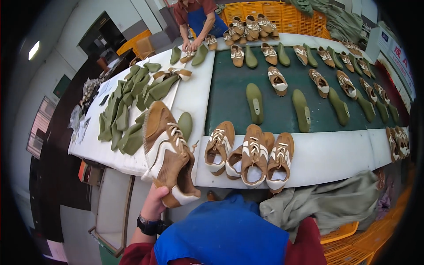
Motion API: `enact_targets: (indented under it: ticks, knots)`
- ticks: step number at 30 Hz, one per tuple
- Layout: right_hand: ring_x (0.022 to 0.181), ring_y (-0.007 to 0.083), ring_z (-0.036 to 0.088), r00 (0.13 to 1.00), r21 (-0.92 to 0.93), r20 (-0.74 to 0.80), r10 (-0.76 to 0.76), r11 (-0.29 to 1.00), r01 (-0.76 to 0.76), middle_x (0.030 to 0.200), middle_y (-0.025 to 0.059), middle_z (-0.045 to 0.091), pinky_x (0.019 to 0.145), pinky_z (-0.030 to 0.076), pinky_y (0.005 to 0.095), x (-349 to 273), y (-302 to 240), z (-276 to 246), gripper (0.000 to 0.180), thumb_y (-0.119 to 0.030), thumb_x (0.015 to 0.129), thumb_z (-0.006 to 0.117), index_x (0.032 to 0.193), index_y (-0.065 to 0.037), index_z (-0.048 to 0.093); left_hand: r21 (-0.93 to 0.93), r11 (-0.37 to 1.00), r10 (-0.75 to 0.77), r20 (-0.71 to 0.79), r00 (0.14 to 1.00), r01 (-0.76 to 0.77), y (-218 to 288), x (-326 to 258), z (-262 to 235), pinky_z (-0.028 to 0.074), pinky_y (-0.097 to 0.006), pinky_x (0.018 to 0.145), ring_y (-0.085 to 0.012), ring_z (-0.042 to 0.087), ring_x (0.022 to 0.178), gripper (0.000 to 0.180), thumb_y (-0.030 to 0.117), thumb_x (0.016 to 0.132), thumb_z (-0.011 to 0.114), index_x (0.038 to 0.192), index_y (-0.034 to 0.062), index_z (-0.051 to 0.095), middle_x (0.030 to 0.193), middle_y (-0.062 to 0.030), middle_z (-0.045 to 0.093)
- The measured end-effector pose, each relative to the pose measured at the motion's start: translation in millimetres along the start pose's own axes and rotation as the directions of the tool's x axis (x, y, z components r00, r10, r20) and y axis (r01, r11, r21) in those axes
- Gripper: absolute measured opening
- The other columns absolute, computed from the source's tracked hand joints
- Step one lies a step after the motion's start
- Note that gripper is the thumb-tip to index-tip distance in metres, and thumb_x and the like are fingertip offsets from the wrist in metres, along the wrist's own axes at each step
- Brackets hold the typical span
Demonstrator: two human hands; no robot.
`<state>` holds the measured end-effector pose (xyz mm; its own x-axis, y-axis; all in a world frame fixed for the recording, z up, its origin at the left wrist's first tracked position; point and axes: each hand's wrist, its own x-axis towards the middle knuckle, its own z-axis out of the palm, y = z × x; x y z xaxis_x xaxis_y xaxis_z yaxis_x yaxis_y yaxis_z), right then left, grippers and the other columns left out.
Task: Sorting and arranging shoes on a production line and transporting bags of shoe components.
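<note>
My left hand (pixel 154 202), with a watch on its wrist, is closed around the heel end of a brown and white sneaker (pixel 164 152). The shoe is raised over the near table edge, toe pointing up and away, its white laces tied. Behind it, a green shoe last (pixel 185 126) lies on the white tabletop. Just to the right, several matching sneakers (pixel 254 152) stand along the edge, with white lining showing inside. My right sleeve (pixel 309 240) enters at the lower right; the hand itself is out of sight.
Green lasts (pixel 121 110) are heaped on the left white table (pixel 92 141). Sneakers and lasts stand in rows on a dark green belt (pixel 229 101). Opposite, a co-worker's hands (pixel 191 45) touch a shoe. Yellow crates (pixel 304 20) line the back; grey-green cloth (pixel 322 198) hangs at the right.
</note>
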<state>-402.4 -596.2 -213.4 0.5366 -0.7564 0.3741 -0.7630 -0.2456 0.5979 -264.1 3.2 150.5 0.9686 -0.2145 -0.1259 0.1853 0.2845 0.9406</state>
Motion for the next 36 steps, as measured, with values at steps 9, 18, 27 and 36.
enact_targets:
  ticks: [9,18,27,36]
  knots:
    - [0.077,0.0279,0.061,0.977,0.934,-0.169,-0.127,0.297,0.2,0.089,0.015,0.063,0.066,0.048,0.035,98,90,-146,0.026,-0.02,0.089,0.05,0.1,0.003,0.058,-0.68,0.707,0.029,0.3,0.953,0.192,1,92,-90,0.037,-0.051,0.099,-0.0426,0.04,0.119,0.065,0.049,0.09,0.039,0.139,0.0077,0.025,0.138,-0.0193,0.033]
    - [0.065,0.0064,0.054,0.398,0.802,-0.555,-0.731,-0.597,0.022,0.089,0.005,0.058,0.06,0.044,0.0194,-125,-99,-699,0.076,-0.007,0.076,0.063,0.14,-0.007,0.022,-0.517,0.821,0.12,0.57,0.813,0.242,13,135,-187,0.037,-0.047,0.101,-0.0343,0.042,0.121,0.077,0.054,0.083,0.052,0.138,0.0078,0.026,0.136,-0.0163,0.037]
    - [0.052,0.0016,0.044,0.246,0.954,-0.217,-0.944,-0.259,-0.15,0.067,-0.0035,0.056,0.044,0.032,0.0199,-143,-247,-714,0.03,-0.015,0.085,0.058,0.113,-0.006,0.055,0.148,0.968,-0.225,0.168,0.96,0.201,0,111,-309,0.046,-0.032,0.085,-0.015,0.054,0.102,0.047,0.025,0.09,0.053,0.129,0.0024,0.04,0.113,-0.0075,0.056]
    - [0.073,0.0157,0.061,0.161,0.957,-0.287,-0.944,-0.29,0.002,0.081,0.0088,0.062,0.061,0.05,0.0274,-57,-376,-777,0.056,-0.024,0.083,0.059,0.132,-0.01,0.036,0.866,0.5,0.459,-0.235,0.857,-0.03,21,132,-478,0.044,-0.035,0.085,-0.0286,0.056,0.097,0.05,0.015,0.076,0.068,0.119,-0.0021,0.048,0.105,-0.0171,0.059]
